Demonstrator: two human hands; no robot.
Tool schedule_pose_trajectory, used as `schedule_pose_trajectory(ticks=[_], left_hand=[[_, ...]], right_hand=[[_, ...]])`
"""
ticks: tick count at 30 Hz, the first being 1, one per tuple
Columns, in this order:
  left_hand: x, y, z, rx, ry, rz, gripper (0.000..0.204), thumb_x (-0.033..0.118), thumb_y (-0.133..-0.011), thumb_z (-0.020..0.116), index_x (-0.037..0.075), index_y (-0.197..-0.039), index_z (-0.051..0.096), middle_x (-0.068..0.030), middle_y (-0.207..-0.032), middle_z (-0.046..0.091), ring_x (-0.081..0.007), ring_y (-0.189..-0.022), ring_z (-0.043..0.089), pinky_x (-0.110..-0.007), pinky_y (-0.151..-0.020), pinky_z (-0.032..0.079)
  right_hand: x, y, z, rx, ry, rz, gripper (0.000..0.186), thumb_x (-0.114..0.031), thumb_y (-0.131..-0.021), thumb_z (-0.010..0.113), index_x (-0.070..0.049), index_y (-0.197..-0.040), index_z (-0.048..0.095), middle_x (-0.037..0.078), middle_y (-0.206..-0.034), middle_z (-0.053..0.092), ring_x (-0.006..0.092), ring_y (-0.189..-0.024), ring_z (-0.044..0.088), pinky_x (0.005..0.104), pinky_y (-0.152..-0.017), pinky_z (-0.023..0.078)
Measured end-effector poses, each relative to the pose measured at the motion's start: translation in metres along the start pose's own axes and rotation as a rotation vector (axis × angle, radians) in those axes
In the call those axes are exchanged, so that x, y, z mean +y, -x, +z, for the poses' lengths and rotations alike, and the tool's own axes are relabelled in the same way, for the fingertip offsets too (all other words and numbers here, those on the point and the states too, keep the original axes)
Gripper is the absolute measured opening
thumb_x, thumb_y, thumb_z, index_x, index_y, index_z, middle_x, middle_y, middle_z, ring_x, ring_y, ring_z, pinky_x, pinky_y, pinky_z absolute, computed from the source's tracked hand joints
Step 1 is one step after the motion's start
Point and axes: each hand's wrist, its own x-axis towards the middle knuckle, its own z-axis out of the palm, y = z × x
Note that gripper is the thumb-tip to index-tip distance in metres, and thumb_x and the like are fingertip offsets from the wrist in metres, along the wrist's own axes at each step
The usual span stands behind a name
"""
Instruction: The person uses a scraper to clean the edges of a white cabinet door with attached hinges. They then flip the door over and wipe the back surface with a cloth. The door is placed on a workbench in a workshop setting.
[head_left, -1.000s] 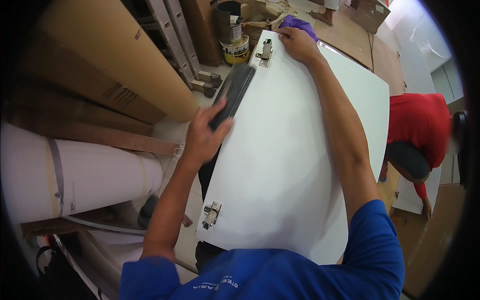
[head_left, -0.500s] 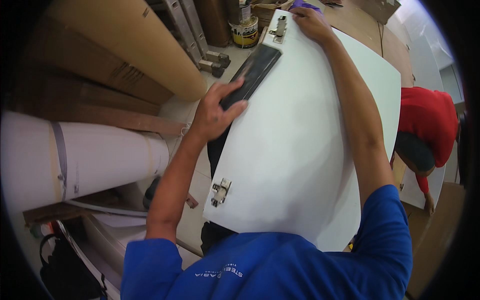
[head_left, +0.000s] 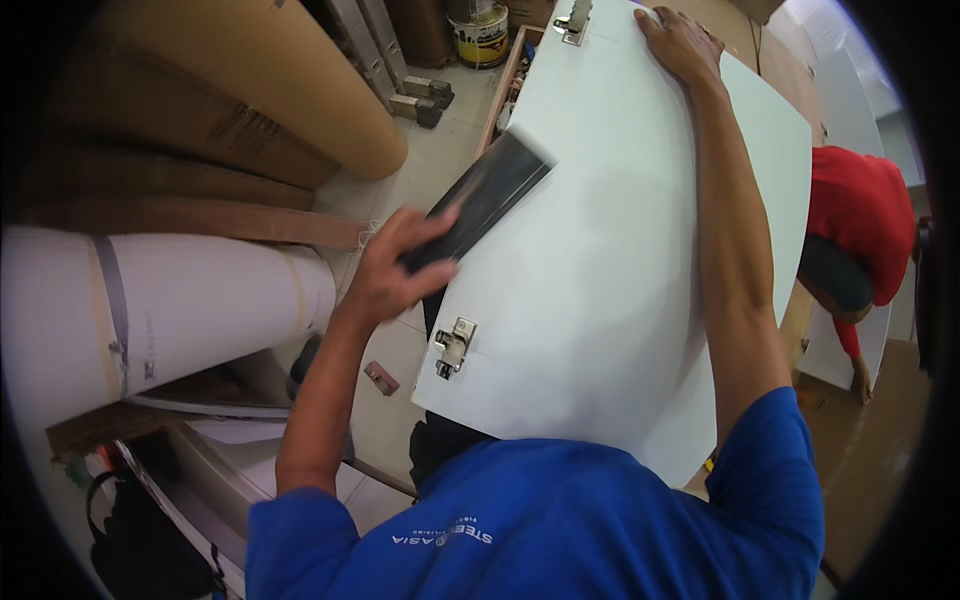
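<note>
A white cabinet door panel (head_left: 590, 240) lies in front of me, with one metal hinge (head_left: 455, 348) at its near left corner and another hinge (head_left: 574, 22) at its far left. My left hand (head_left: 392, 268) is closed round a long, black, block-shaped tool (head_left: 490, 195), which lies slantwise along the panel's left edge. Motion blurs the hand and the tool's end; I cannot make out the tool's exact kind. Near the panel's far edge, my right hand (head_left: 685, 48) rests on the white surface with its fingers stretched out and apart.
Another person in a red top (head_left: 862, 215) crouches at the right beside a white board. Large cardboard rolls (head_left: 270, 85), a white wrapped roll (head_left: 190, 310), ladder feet (head_left: 420, 100) and a paint can (head_left: 480, 38) stand at the left. A small reddish block (head_left: 381, 378) lies on the tiled floor.
My left hand has drawn the black tool nearer to me along the panel's left edge. My right hand has shifted right along the far edge, and the view has moved slightly.
</note>
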Motion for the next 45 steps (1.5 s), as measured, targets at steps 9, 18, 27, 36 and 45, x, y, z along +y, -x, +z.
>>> schedule_pose_trajectory(ticks=[9,18,27,36,45], left_hand=[[-0.012,-0.003,-0.036,0.244,0.385,-0.126,0.063,0.015,-0.083,0.08,0.01,-0.144,0.069,-0.0123,-0.125,0.067,-0.0243,-0.113,0.065,-0.033,-0.109,0.047],[-0.024,-0.031,0.013,-0.009,-0.009,0.004,0.059,0.013,-0.08,0.086,0.009,-0.137,0.073,-0.0099,-0.123,0.068,-0.0223,-0.107,0.064,-0.035,-0.095,0.051],[-0.038,0.057,-0.025,0.145,0.021,-0.097,0.063,0.012,-0.079,0.083,0.005,-0.14,0.07,-0.0133,-0.119,0.069,-0.0213,-0.105,0.064,-0.033,-0.097,0.05],[-0.047,-0.085,0.004,0.003,0.001,0.138,0.059,0.016,-0.084,0.085,0.009,-0.141,0.071,-0.0062,-0.107,0.066,-0.0188,-0.097,0.062,-0.032,-0.092,0.051],[-0.023,0.025,-0.014,0.156,0.006,-0.061,0.06,0.016,-0.079,0.087,0.009,-0.137,0.075,-0.0134,-0.111,0.067,-0.0251,-0.1,0.065,-0.035,-0.096,0.051]], right_hand=[[-0.006,0.002,0.004,-0.035,-0.051,-0.04,0.068,-0.063,-0.103,0.05,-0.018,-0.153,0.061,0.012,-0.152,0.064,0.0285,-0.147,0.054,0.0545,-0.125,0.023],[-0.047,-0.001,0.0,-0.052,-0.326,-0.097,0.053,-0.044,-0.1,0.061,-0.004,-0.133,0.072,0.024,-0.139,0.069,0.0373,-0.136,0.061,0.0527,-0.119,0.04],[-0.053,0.001,0.014,-0.096,-0.205,-0.135,0.055,-0.045,-0.1,0.059,-0.004,-0.137,0.069,0.023,-0.143,0.066,0.0373,-0.139,0.058,0.0538,-0.119,0.039],[-0.057,-0.024,0.03,-0.1,-0.109,-0.125,0.068,-0.064,-0.102,0.053,-0.018,-0.152,0.062,0.011,-0.151,0.066,0.0288,-0.147,0.054,0.0538,-0.126,0.022],[-0.044,-0.025,0.047,-0.099,-0.116,-0.137,0.066,-0.064,-0.101,0.054,-0.02,-0.149,0.064,0.012,-0.145,0.07,0.0293,-0.142,0.058,0.0541,-0.123,0.026]])
